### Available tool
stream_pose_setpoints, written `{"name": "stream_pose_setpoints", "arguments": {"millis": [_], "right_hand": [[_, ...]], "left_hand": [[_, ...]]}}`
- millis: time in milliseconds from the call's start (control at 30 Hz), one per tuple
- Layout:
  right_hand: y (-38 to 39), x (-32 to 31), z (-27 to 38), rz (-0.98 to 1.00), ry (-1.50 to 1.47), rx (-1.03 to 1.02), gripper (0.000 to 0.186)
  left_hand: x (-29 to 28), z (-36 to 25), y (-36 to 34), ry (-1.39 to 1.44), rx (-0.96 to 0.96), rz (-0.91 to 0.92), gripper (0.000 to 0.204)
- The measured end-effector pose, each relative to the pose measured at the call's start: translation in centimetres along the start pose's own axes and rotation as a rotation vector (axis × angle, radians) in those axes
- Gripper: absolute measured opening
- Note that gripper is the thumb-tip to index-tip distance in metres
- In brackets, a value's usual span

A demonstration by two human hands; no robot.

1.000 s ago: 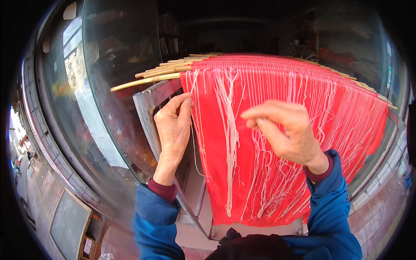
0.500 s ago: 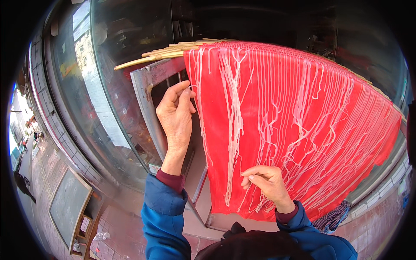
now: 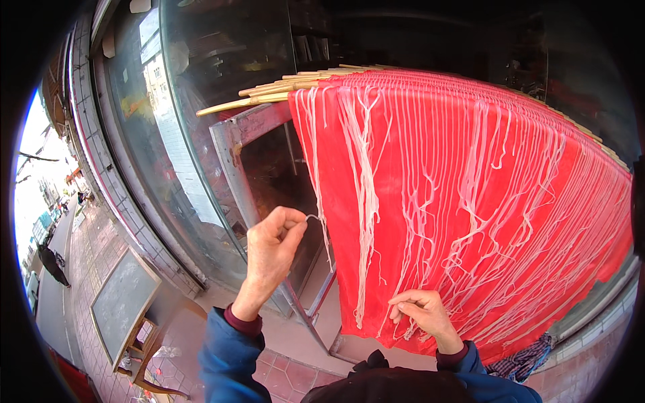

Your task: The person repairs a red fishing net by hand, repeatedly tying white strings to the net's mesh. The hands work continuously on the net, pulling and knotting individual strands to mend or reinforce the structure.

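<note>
A red cloth (image 3: 336, 282) hangs over a row of bamboo poles (image 3: 238, 105), with many pale strings (image 3: 367, 195) dangling down its front, some straight, some tangled or bunched. My left hand (image 3: 272, 248) is closed in a pinch at the cloth's left edge. Thumb and forefinger hold the end of a thin white string (image 3: 312, 217), which curves toward the strands at that edge. Lower down and to the right, my right hand (image 3: 432, 319) is in front of the cloth's bottom part, thumb and fingertips together. Whatever lies between those fingertips is too small to make out.
A worn metal frame (image 3: 232, 158) stands under the poles. Glass panels (image 3: 195, 134) rise on the left. A framed board (image 3: 124, 305) leans by a wooden stool on the paving. A dark striped bundle (image 3: 521, 361) lies below the cloth at right. People are on the street far left.
My left hand has come down along the cloth's left edge, still pinching the string. My right hand is slightly lower and further right. The whole view has shifted a little.
</note>
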State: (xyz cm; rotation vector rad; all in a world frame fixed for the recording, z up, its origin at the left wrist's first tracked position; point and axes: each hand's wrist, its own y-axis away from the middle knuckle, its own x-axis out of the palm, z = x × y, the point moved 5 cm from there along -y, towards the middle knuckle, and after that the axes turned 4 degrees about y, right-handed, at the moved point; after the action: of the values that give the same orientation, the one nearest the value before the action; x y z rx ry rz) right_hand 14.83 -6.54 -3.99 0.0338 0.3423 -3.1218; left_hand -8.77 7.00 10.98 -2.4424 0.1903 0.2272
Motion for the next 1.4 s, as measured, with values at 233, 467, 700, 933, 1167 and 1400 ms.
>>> {"name": "stream_pose_setpoints", "arguments": {"millis": [233, 467, 700, 933, 1167, 1400], "right_hand": [[0.7, 0.5, -0.7, 0.094, 0.042, 0.083, 0.019], [2.4, -1.1, -0.3, 0.022, 0.036, 0.089, 0.02], [4.0, -2.5, -1.6, -0.029, -0.01, 0.161, 0.018], [5.0, -2.6, -1.4, -0.002, 0.048, 0.191, 0.018], [4.9, -2.0, -1.9, 0.065, -0.03, 0.14, 0.017], [5.1, -1.4, -2.9, 0.057, -0.006, 0.123, 0.017]], "left_hand": [[-2.0, -12.8, -9.2, -0.197, 0.612, -0.2, 0.004], [0.9, -15.5, -14.6, -0.575, 0.772, -0.323, 0.007], [1.3, -13.1, -14.1, -0.469, 0.646, -0.223, 0.011], [1.8, -13.4, -12.2, -0.602, 0.81, -0.221, 0.014], [1.9, -13.0, -11.9, -0.688, 0.852, -0.303, 0.01], [0.5, -11.7, -11.7, -0.466, 0.703, -0.207, 0.02]]}}
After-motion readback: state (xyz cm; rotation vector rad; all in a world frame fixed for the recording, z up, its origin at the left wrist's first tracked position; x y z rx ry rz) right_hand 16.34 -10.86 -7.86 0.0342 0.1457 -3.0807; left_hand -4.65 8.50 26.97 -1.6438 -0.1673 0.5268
